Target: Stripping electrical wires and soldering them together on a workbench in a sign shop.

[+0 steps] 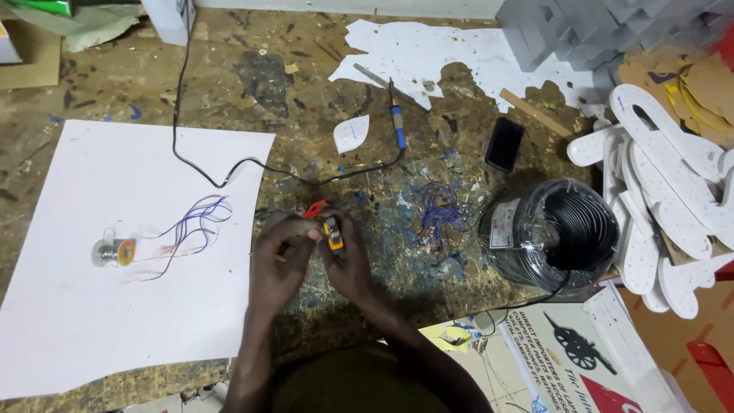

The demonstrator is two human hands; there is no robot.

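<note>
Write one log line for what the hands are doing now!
left hand: gripping wire | right hand: gripping yellow tool | nearby: soldering iron, black wire coil

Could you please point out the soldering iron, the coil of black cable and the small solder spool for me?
soldering iron (397, 122): head view, on its blue handle.
coil of black cable (592, 218): head view, on the black windings at the top.
solder spool (115, 252): head view, on the spool's side, on the white sheet.

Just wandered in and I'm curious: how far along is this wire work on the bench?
Looks early to midway. Done: thin wires lie cut on the white sheet beside a small solder spool, with blue wire scraps on the bench. In hand: the left hand and right hand together hold a small yellow part. Probably left: the soldering iron lies aside, and the black cable coil sits wrapped.
</note>
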